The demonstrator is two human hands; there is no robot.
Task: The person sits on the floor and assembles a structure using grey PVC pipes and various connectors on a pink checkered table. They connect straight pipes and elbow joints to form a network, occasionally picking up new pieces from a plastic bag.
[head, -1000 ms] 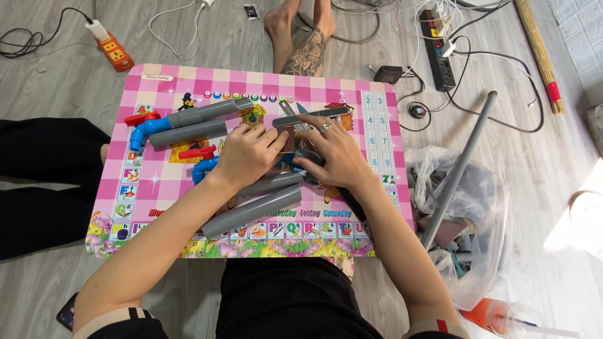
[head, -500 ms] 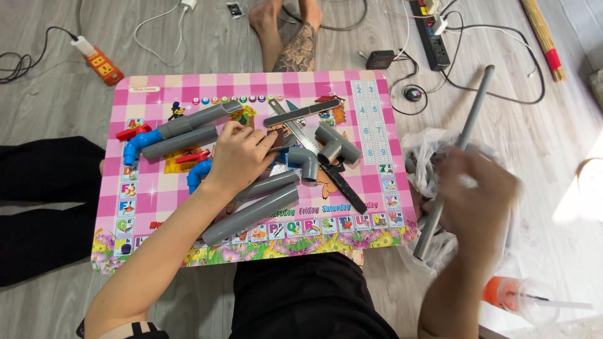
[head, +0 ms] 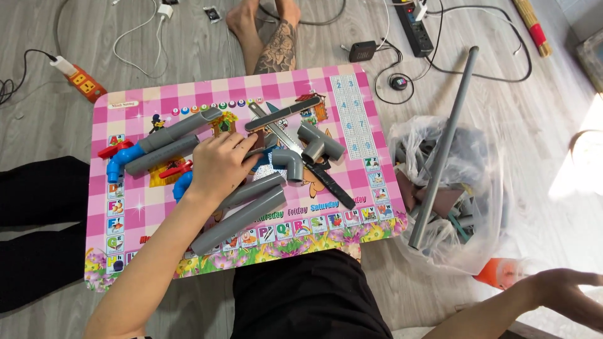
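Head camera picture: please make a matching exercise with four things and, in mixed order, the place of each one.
Things:
1. left hand
2. right hand
3. long grey pipe
4. orange power strip

Places:
A. on the wooden floor, beyond the far left corner of the pink table
B. resting on grey pipes on the pink table
C. leaning across the clear plastic bag
D. low at the right edge, over the floor

Pairs: 1-B, 2-D, 3-C, 4-A
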